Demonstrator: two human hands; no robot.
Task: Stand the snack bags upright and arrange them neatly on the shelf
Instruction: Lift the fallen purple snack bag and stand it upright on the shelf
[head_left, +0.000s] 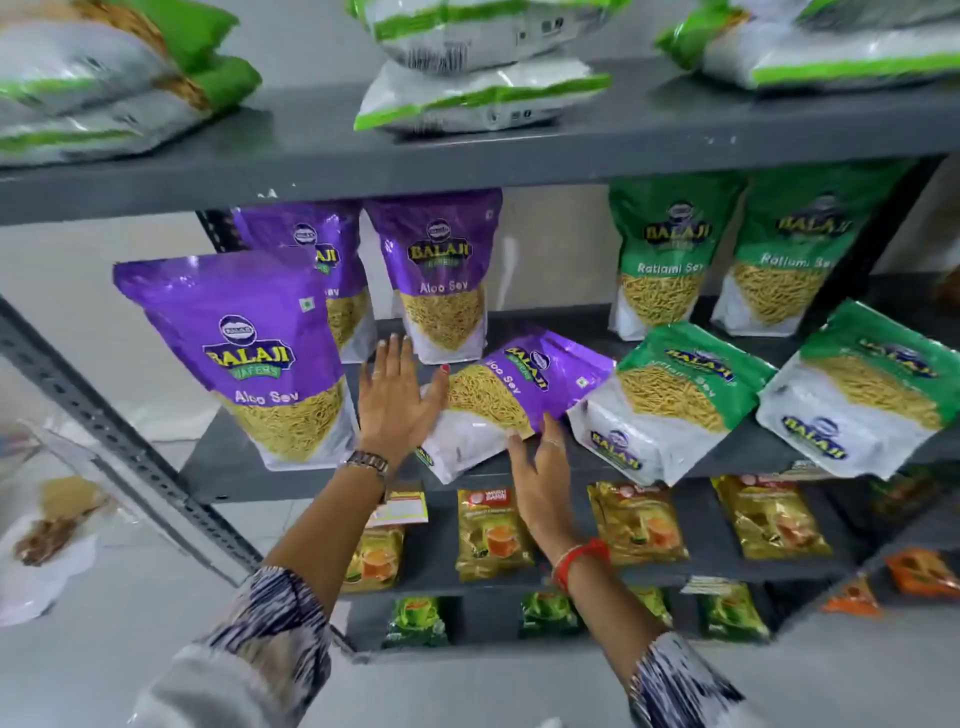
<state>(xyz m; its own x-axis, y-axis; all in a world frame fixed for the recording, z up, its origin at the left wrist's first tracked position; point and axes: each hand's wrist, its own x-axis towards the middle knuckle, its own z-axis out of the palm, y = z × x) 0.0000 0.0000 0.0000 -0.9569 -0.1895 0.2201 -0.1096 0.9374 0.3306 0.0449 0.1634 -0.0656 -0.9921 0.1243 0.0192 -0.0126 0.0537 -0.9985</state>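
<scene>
One head-worn view looks forward and down, close to the shelf's (332, 467) front edge, across several tiers.

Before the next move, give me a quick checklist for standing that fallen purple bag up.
1. Left hand at the fallen purple bag: ok, open, thumb at its edge.
2. Right hand under the bag's lower edge: ok, open, touching.
3. Firm grasp: not ok, neither hand closed.
4. Gap beside the front purple bag: ok.
5. Fallen green bags out of the way: cannot tell, the nearest is very close.
</scene>
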